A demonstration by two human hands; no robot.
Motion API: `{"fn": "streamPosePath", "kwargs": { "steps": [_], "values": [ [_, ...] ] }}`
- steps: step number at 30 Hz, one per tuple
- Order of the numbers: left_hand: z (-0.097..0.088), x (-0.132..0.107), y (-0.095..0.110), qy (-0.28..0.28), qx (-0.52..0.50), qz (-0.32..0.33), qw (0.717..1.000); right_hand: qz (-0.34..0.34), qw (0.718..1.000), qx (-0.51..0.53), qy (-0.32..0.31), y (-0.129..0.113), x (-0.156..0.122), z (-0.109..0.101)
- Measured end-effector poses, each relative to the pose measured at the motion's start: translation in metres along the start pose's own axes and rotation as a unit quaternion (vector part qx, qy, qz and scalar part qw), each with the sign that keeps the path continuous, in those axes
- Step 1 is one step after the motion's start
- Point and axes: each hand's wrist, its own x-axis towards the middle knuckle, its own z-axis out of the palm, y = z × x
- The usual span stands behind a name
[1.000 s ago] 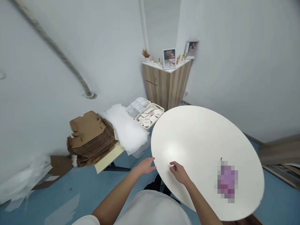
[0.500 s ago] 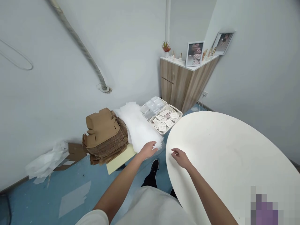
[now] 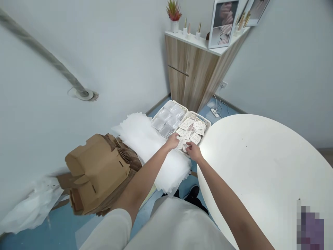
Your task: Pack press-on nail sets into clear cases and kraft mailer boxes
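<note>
white cards (image 3: 195, 138) lie loose in the basket (image 3: 207, 121), where our left hand (image 3: 172, 142) and right hand (image 3: 194, 151) sit just apart, but we can't tell if they grip any, and overlapping ones could slide out together.

Open room above basket (image 3: 208, 122), table (image 3: 255, 152) close right, cabinet (image 3: 192, 66) behind

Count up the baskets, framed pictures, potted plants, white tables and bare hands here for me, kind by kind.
Baskets: 2
Framed pictures: 2 (one cut off by the view)
Potted plant: 1
White table: 1
Hands: 2 (left hand, right hand)
Total: 8
</note>
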Motion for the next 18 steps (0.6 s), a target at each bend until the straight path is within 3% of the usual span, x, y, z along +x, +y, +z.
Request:
{"fn": "streamPosePath", "kwargs": {
  "steps": [3,6,12,18],
  "values": [
    [-0.005,0.021,0.001,0.0,0.022,0.005,1.0,0.009,1.0,-0.001,0.011,0.0,0.014,0.007],
    [-0.01,0.033,-0.008,-0.036,0.071,-0.043,0.996,0.017,1.0,0.007,0.016,0.002,0.025,0.011],
    [-0.01,0.036,-0.03,-0.071,0.077,-0.081,0.991,0.028,0.999,0.037,0.015,0.002,0.035,0.018],
    [-0.005,0.039,-0.036,-0.085,0.021,-0.076,0.993,0.057,0.996,0.052,0.034,0.004,0.044,0.022]
  ]
}}
